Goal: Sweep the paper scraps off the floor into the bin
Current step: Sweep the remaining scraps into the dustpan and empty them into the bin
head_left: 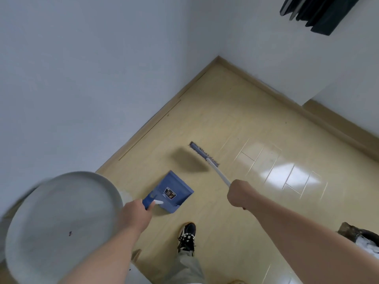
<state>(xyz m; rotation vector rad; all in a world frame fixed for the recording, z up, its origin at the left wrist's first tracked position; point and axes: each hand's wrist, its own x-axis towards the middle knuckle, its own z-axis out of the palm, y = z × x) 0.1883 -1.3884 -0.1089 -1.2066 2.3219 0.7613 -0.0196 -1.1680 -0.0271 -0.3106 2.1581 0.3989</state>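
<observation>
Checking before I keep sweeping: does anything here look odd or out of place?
Nothing looks spilled or damaged. Only oddity: no paper scraps show on the floor, by the broom or in the blue dustpan.

Label on blue dustpan (171, 192) too blurry to read; no other txt.

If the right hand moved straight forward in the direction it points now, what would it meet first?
Probably the broom head, at the end of the white handle that the right hand grips; the floor lies just beyond. Depth is hard to judge.
</observation>
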